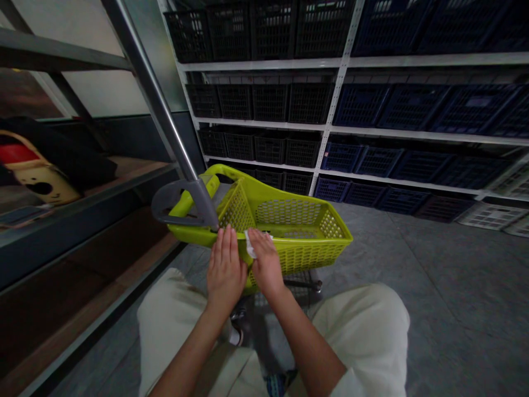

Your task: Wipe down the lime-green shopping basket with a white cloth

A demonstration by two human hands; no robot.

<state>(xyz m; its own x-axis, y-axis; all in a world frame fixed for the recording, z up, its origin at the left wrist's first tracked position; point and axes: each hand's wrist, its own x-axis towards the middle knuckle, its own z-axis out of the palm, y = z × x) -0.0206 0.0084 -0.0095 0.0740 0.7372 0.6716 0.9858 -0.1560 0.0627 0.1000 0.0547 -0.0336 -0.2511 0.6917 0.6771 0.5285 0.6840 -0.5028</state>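
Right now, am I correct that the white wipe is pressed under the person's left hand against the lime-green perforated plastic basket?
Not quite: the head view shows the white wipe under the right hand, not the left hand, against the lime-green perforated plastic basket.

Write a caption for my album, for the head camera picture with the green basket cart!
Left hand on the rim of a lime-green basket cart, right hand pressing a white wipe against it.

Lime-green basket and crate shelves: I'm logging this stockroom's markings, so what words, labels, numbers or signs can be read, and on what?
No readable text anywhere. A pale patch on a navy plastic crate may be a label, but it is too blurred to read. The lime-green wheeled basket shows no legible marking.
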